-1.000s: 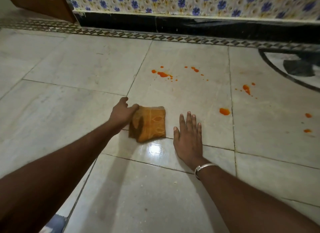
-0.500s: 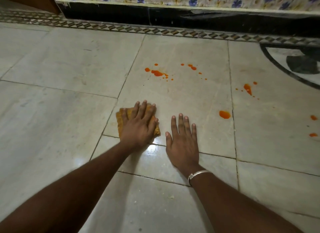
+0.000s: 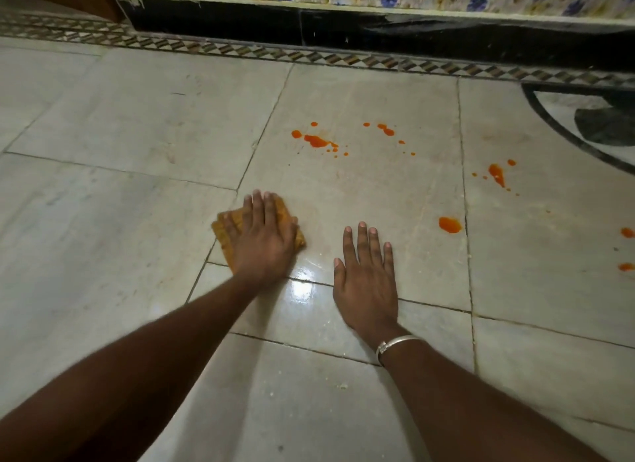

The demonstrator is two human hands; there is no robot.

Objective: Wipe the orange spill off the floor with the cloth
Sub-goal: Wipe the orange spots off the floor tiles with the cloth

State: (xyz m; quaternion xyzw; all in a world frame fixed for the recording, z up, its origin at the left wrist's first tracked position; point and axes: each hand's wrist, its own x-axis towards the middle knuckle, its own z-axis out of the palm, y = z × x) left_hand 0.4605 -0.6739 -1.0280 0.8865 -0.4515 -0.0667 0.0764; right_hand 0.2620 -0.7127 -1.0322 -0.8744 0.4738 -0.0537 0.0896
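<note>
Pressing flat, fingers straight, the left hand [image 3: 263, 236] hides most of the orange cloth [image 3: 223, 229]; right hand [image 3: 366, 279] rests spread on the floor tiles [image 3: 103, 221].

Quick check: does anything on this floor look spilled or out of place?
Yes. Orange splatter dots the floor: a cluster ahead of the cloth, a streak farther right, a round blob right of the right hand. The left hand presses the cloth flat, touching none of it.
</note>
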